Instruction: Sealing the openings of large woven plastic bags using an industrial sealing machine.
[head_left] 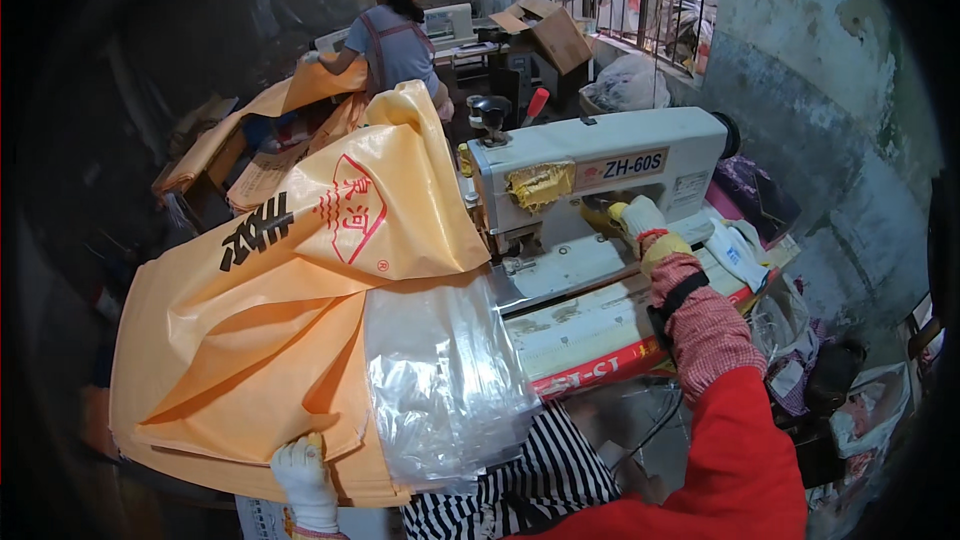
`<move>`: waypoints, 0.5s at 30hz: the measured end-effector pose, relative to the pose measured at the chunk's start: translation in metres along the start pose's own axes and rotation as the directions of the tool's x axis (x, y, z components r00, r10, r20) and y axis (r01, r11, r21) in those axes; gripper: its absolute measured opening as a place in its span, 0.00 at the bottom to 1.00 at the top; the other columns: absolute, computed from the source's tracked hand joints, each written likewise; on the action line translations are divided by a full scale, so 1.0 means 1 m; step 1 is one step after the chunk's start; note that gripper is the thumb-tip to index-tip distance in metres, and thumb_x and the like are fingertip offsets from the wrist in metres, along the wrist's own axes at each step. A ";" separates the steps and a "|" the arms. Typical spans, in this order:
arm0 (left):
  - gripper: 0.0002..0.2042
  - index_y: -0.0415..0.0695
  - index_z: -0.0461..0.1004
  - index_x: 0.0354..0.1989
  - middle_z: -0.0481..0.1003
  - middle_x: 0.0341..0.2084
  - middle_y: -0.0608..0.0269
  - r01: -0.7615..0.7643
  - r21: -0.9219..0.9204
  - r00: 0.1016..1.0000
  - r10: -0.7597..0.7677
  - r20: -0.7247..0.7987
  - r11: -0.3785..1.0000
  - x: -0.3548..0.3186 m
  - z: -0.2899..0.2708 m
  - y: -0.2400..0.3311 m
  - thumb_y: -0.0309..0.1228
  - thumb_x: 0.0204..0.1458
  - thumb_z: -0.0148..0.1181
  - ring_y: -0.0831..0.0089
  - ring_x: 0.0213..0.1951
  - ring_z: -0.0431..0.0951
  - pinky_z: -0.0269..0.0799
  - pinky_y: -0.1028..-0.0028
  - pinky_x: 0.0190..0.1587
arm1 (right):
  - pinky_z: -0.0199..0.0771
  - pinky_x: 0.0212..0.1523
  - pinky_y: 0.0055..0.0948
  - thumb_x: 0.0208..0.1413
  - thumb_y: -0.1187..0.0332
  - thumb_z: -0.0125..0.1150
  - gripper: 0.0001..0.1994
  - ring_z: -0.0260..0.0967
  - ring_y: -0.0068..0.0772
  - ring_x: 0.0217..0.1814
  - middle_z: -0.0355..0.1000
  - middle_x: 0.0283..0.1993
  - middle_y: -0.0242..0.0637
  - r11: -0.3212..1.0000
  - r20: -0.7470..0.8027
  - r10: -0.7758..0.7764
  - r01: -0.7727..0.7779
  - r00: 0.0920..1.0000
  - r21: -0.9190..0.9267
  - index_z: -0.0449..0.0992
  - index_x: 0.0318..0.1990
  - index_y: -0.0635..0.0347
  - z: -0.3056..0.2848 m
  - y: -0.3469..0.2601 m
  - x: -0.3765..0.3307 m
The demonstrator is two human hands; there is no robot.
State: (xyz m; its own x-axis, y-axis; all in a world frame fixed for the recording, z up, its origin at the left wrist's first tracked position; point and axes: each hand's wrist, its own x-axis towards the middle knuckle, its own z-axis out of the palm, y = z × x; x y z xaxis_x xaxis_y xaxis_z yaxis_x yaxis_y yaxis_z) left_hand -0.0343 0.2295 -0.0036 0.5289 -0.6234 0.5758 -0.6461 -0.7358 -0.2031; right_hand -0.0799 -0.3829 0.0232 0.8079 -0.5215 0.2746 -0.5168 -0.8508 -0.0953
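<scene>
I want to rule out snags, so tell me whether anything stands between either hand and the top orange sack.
Nothing visible separates the left hand from the top orange sack; it touches the near edge. Between the right hand and that sack stands the sewing machine's needle end.

We see a yellow-orange sack [290, 290] printed in red and black, and clear, silvery plastic film [440, 370]. The sewing machine [560, 145] is off-white with a yellow patch [541, 185] and dark lettering [633, 165]. Our left glove [305, 482] and right glove [650, 230] mix white with yellow. Our oversleeve [705, 330] shows a fine red-and-white check, our sleeve [740, 440] plain red, our lower garment [560, 455] black and white stripes.
</scene>
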 end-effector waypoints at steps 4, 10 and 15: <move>0.12 0.44 0.71 0.30 0.71 0.26 0.62 0.096 0.038 0.985 -0.100 0.141 0.995 -0.017 -0.015 -0.019 0.24 0.31 0.54 0.61 0.31 0.70 0.63 0.64 0.34 | 0.67 0.34 0.37 0.43 0.58 0.62 0.24 0.70 0.51 0.36 0.70 0.36 0.55 0.725 -0.083 0.387 -0.248 0.918 0.643 0.69 0.44 0.67 0.025 0.041 -0.014; 0.07 0.45 0.72 0.23 0.73 0.20 0.61 0.107 0.039 0.993 -0.109 0.035 0.993 -0.049 -0.076 -0.069 0.29 0.32 0.53 0.61 0.24 0.73 0.66 0.67 0.26 | 0.67 0.33 0.26 0.47 0.62 0.61 0.28 0.65 0.25 0.34 0.69 0.39 0.43 0.766 -0.262 0.387 -0.150 0.884 0.625 0.61 0.54 0.65 0.009 -0.020 -0.092; 0.09 0.43 0.73 0.22 0.73 0.21 0.59 0.368 -0.005 0.929 -0.368 0.039 0.930 -0.119 -0.116 -0.133 0.36 0.34 0.57 0.62 0.27 0.74 0.68 0.67 0.31 | 0.63 0.46 0.39 0.35 0.55 0.66 0.32 0.64 0.45 0.41 0.67 0.37 0.45 0.516 -0.241 -0.264 0.347 0.934 0.783 0.65 0.48 0.64 -0.026 -0.173 -0.139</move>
State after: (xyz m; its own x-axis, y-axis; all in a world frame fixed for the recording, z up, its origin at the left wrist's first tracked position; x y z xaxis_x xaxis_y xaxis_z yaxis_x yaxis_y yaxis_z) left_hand -0.0748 0.4323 0.0465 0.7503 -0.3188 0.5791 -0.4087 -0.9123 0.0273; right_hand -0.1107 -0.1617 0.0262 0.8228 -0.2470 0.5119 0.2361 -0.6707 -0.7032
